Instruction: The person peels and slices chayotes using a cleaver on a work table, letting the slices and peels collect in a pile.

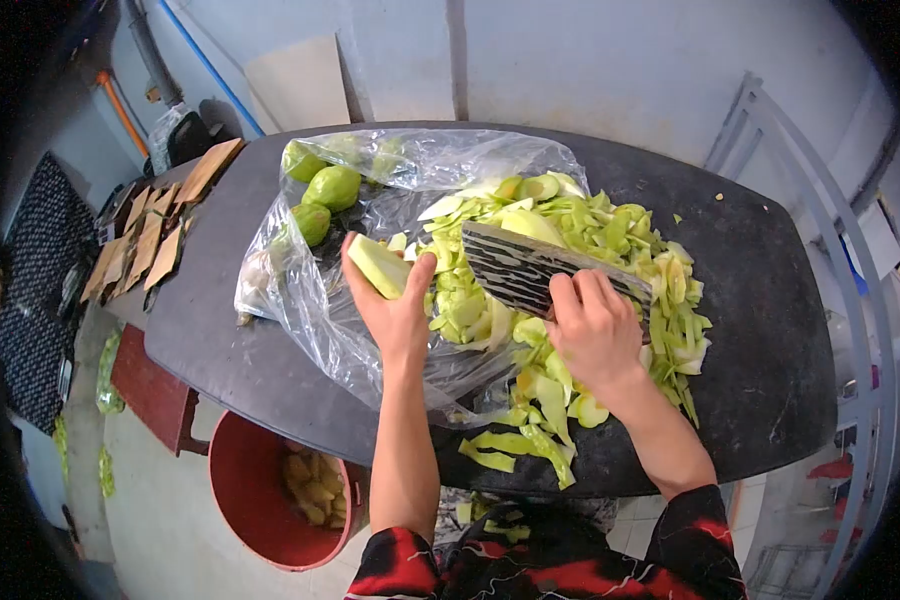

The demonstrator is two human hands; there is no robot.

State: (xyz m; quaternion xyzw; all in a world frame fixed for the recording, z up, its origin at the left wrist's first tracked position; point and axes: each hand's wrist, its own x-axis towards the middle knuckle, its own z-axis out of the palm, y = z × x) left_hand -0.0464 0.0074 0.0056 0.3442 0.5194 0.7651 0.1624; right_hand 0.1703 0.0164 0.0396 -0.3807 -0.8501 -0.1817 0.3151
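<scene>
My left hand (pixel 395 322) is closed around a peeled, pale green piece of fruit or vegetable (pixel 376 265), over the left side of the pile. In my right hand (pixel 598 330) is a cleaver (pixel 505 272), its broad dark-and-light patterned blade pointing left above the heap. Beneath both hands spreads a mound of green peelings and slices (pixel 615 228), partly on a clear plastic bag (pixel 305 315). Whole green, pear-shaped fruits (pixel 332 188) lie in the bag at the back left. The exact kind of fruit I cannot tell.
The dark table (pixel 760 330) has rounded edges and loose peel strips (pixel 548 450) near its front. A red bucket (pixel 232 475) with pale pieces inside stands on the floor below, front left. Wooden boards (pixel 152 238) are at the left, a grey metal railing (pixel 820 190) at the right.
</scene>
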